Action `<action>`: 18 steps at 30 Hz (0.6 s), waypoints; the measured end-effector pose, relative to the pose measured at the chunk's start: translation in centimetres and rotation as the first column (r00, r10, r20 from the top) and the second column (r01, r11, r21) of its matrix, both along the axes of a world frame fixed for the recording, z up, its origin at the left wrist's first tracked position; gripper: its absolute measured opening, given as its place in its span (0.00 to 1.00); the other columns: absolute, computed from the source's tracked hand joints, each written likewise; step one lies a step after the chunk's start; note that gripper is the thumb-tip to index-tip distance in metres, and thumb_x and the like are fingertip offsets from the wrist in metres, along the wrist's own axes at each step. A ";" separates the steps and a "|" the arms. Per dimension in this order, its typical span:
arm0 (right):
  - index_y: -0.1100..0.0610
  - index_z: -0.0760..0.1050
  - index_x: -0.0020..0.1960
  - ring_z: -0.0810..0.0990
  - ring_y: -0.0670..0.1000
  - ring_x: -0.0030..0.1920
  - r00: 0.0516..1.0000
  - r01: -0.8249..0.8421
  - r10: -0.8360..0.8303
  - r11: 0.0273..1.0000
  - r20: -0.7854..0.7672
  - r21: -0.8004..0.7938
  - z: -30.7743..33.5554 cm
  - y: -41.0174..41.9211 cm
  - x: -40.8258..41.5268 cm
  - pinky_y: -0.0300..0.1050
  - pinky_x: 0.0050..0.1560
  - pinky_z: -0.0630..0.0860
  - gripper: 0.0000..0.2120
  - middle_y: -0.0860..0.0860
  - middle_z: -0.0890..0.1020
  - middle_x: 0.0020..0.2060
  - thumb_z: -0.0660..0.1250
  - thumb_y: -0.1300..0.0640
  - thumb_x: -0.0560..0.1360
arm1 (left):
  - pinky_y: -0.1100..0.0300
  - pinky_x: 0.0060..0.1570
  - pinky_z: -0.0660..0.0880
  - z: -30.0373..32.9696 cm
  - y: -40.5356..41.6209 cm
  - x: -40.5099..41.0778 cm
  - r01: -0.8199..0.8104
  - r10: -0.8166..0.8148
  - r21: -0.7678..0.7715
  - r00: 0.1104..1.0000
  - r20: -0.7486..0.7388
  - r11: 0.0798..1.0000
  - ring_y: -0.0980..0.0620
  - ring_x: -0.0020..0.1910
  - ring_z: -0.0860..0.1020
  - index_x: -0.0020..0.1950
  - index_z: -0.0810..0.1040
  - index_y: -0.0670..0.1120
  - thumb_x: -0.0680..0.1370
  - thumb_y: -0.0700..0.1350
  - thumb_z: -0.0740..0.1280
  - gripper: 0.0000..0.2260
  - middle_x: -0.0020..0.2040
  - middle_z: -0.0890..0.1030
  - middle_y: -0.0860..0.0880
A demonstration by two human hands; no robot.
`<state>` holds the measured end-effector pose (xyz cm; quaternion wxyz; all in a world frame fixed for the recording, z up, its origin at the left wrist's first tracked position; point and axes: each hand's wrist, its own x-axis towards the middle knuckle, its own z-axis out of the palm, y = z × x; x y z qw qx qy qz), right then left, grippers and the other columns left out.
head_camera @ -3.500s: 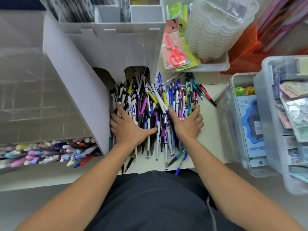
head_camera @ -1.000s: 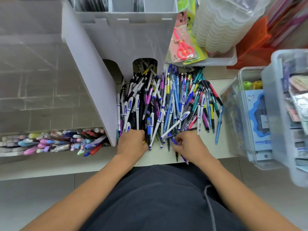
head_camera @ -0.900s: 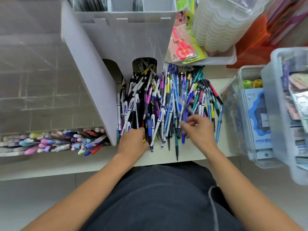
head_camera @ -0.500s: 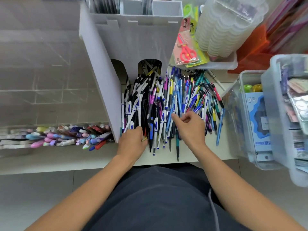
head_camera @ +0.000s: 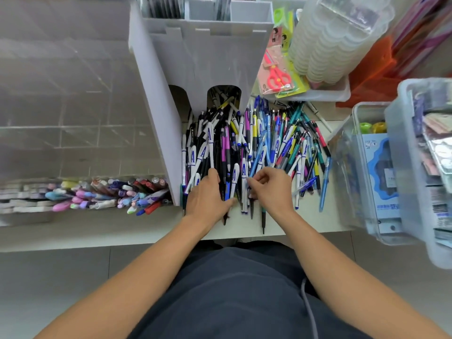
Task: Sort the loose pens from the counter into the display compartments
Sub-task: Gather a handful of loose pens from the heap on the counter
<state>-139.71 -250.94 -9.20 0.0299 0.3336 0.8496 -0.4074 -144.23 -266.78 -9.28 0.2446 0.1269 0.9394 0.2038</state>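
Note:
A big heap of loose pens (head_camera: pixel 266 143), white-and-blue, black, purple and teal, lies on the counter (head_camera: pixel 308 221) in front of the white display stand (head_camera: pixel 210 57). Some pens reach into its right arched opening (head_camera: pixel 223 96). My left hand (head_camera: pixel 208 196) lies on the near left of the heap, fingers curled over a bunch of white-and-blue pens (head_camera: pixel 195 157) with the thumb spread right. My right hand (head_camera: pixel 271 189) sits at the middle of the heap's near edge, thumb and forefinger pinching the end of a light blue pen (head_camera: pixel 258 157).
A clear display case at the left holds pastel pens (head_camera: pixel 97 194) along its bottom. Clear storage bins (head_camera: pixel 367 167) stand close on the right. Stacked plastic containers (head_camera: pixel 330 45) and a packet of red scissors (head_camera: pixel 276 77) sit behind the heap. The counter edge runs just below my hands.
My right hand moved from the heap's near edge out to the right, then back to the middle, where it now pinches a light blue pen. My left hand stayed on its bunch.

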 end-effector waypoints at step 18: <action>0.57 0.68 0.29 0.80 0.59 0.27 0.961 0.047 0.011 0.978 0.275 -0.203 -1.5 -3.7 1.7 0.57 0.39 0.83 0.25 0.61 0.79 0.26 0.72 0.42 0.74 | 0.53 0.39 0.68 -0.5 3.2 0.4 -0.160 0.161 -0.039 0.987 0.027 0.986 0.46 0.41 0.71 0.62 0.64 0.41 0.78 0.40 0.70 0.18 0.52 0.75 0.41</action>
